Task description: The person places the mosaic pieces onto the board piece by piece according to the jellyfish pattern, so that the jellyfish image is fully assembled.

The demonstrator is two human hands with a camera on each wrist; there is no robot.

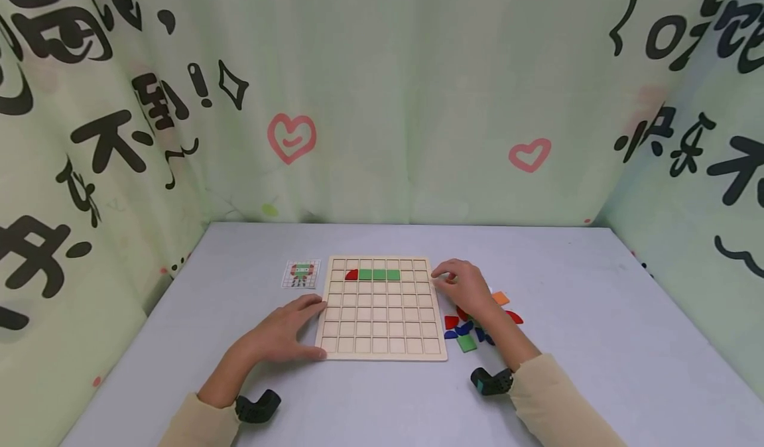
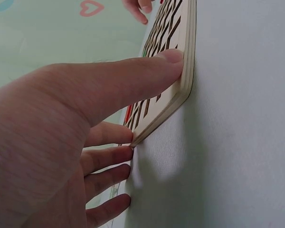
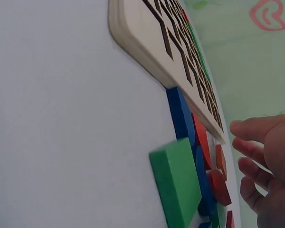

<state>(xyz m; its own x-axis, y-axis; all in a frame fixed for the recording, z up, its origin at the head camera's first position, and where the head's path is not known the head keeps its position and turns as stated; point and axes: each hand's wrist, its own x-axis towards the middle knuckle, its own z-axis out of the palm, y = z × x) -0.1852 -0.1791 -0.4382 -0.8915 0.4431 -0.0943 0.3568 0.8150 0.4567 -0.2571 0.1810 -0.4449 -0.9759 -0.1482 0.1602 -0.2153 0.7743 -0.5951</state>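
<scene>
A wooden grid board [image 1: 382,308] lies on the table, holding one red quarter-round piece [image 1: 351,275] and a row of green squares [image 1: 379,274] in its second row. My left hand [image 1: 285,331] rests at the board's left side; in the left wrist view its thumb [image 2: 133,80] touches the frame near the corner, and fairly straight fingers [image 2: 109,159] reach along the edge. Beside the upper right edge is my right hand [image 1: 468,288], fingers loosely bent. No piece shows at its fingertips [image 3: 236,127] in the right wrist view.
Right of the board lie several loose pieces: a green square [image 1: 467,343], an orange piece [image 1: 500,298], a red one [image 1: 451,322] and blue ones [image 1: 450,334]. A picture card [image 1: 301,274] with a gridded figure lies left of the board. Printed curtains [image 1: 412,102] surround the table.
</scene>
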